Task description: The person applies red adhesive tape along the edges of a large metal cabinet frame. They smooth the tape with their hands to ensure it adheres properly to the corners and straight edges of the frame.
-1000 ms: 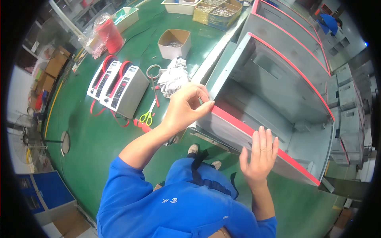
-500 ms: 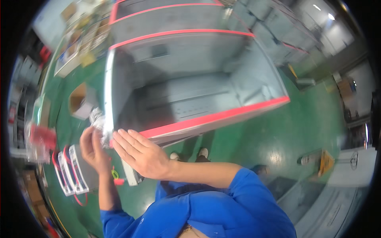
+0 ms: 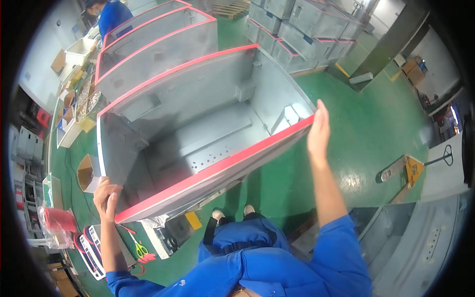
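Note:
A large grey sheet-metal cabinet shell with a red strip along its rim stands open toward me. My left hand grips the near left corner of that red edge. My right hand lies flat with straight fingers against the near right corner of the same edge. My arms in blue sleeves are spread wide along the front edge.
More grey shells with red rims stand behind. A cardboard box, yellow-handled scissors and red-trimmed panels lie on the green floor at left. A yellow pallet jack is at right. A person in blue works far back.
My right hand has slid from near the left corner along the red edge to the right corner. My view has swung right. The left hand stays at the left corner.

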A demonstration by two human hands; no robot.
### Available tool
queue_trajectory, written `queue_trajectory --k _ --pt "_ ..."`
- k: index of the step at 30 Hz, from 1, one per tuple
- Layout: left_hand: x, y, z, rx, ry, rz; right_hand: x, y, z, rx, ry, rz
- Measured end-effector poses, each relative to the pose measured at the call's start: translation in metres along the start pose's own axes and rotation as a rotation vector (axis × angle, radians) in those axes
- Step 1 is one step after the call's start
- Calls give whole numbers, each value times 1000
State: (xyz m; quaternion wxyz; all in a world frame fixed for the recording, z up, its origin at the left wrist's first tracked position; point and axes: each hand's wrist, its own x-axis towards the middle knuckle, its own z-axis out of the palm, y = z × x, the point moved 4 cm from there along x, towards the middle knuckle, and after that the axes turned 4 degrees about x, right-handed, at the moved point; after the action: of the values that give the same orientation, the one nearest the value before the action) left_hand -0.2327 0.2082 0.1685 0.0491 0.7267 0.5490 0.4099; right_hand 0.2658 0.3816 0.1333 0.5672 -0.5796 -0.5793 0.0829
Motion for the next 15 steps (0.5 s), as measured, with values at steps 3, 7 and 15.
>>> queue_trajectory --k 3,7,15 --pt "-8 7 2 -10 87 -20 6 -1 24 78 149 -136" --pt "-39 50 29 -70 226 -157 40 26 39 287 121 -65" --pt "-29 202 147 267 364 -137 167 94 101 191 -116 -50"
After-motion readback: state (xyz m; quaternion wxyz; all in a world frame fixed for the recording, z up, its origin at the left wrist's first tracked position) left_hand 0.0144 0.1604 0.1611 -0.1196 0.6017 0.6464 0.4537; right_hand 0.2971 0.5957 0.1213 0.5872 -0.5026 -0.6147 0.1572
